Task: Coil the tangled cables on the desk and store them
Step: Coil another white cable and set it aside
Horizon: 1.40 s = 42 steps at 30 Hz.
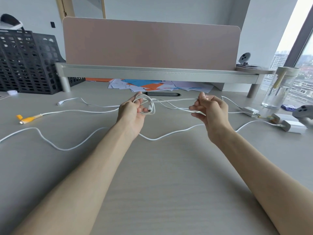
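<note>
My left hand [131, 111] holds a small coil of white cable [149, 104] above the desk's middle, its plug end hanging inside the loops. My right hand [210, 110] pinches the same cable's free length, which stretches taut between the two hands. Several other white cables lie loose on the desk: a long wavy one [55, 147] runs across in front of my wrists, one with an orange-taped end [28, 118] lies at the left, and a thin one [71, 100] ends in a small plug behind it. White chargers [294, 127] sit at the right.
A monitor shelf [152, 72] with a pink divider spans the back, with coloured papers [152, 85] and a dark phone [162, 94] under it. Black mesh file racks [27, 61] stand at back left. A clear jar [277, 89] and a grey controller [303, 111] stand at the right.
</note>
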### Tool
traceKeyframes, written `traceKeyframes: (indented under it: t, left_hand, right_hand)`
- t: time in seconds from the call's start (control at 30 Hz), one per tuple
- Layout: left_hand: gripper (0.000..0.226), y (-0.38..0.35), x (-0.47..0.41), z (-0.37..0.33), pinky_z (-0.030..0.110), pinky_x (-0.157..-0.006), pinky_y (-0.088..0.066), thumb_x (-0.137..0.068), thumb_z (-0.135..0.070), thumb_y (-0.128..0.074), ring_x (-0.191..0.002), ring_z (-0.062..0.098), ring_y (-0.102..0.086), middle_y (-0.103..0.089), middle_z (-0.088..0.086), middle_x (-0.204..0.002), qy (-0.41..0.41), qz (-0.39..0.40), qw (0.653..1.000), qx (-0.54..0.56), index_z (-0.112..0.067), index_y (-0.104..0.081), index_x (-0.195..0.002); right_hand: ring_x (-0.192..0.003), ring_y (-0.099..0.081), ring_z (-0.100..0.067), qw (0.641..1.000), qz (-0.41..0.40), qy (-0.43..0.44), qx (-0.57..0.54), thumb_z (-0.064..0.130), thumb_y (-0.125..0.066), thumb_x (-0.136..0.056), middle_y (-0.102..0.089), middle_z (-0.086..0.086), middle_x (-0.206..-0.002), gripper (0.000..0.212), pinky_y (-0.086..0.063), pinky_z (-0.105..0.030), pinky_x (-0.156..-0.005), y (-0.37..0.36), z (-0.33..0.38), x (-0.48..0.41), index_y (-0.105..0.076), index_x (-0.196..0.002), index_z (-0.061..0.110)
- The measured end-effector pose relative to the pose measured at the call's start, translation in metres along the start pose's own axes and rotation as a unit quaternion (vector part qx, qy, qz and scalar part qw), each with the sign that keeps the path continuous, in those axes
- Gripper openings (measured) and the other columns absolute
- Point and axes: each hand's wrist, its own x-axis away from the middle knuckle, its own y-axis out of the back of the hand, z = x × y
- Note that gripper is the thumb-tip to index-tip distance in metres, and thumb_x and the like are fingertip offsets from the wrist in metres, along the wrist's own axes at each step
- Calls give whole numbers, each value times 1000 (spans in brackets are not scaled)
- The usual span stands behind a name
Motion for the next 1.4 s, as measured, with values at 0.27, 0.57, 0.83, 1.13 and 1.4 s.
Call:
traceKeyframes:
  t: [0.27, 0.57, 0.83, 1.13, 1.4]
  left_hand:
    - [37, 4, -4, -6, 20, -44, -31, -95, 15, -27, -39, 7, -29, -46, 4, -70, -1, 8, 1000, 5, -1, -56, -111]
    - [36, 3, 2, 3, 17, -43, -26, -97, 11, -27, -38, 5, -27, -44, 3, -73, 24, 88, 991, -99, -5, -59, -100]
    - [36, -2, 15, 8, 19, -47, -28, -96, 11, -30, -45, 5, -28, -47, 3, -83, 59, 234, 945, -220, -4, -62, -105]
    - [36, -4, 16, 11, 18, -48, -26, -97, 11, -29, -47, 6, -26, -48, 2, -76, 45, 232, 944, -232, -4, -61, -102]
    - [35, -6, 18, 15, 18, -47, -27, -97, 12, -28, -47, 6, -33, -48, 0, -60, 43, 225, 945, -234, -2, -59, -106]
  right_hand:
    - [-84, -74, -15, 999, -44, 5, -17, 24, -54, -102, -65, -3, -78, 23, -59, -28, -66, 11, 4, -9, -56, -83, 11]
    - [-81, -74, -17, 969, 18, -81, -232, 29, -55, -99, -68, -4, -88, 31, -60, -30, -81, 8, 4, -12, -59, -88, 0]
    - [-55, -56, -10, 1000, 18, -7, -13, 9, -57, -99, -58, -4, -76, 12, -57, -23, -67, 16, -7, -19, -63, -91, 3]
    - [-57, -60, -1, 960, 192, 40, 199, -11, -62, -88, -71, 7, -66, 19, -49, -13, -60, -10, -19, 5, -64, -87, 8]
    - [-75, -65, -18, 975, 178, -35, 132, -5, -66, -89, -76, 0, -79, 31, -48, -21, -75, -15, -23, 9, -44, -91, 17]
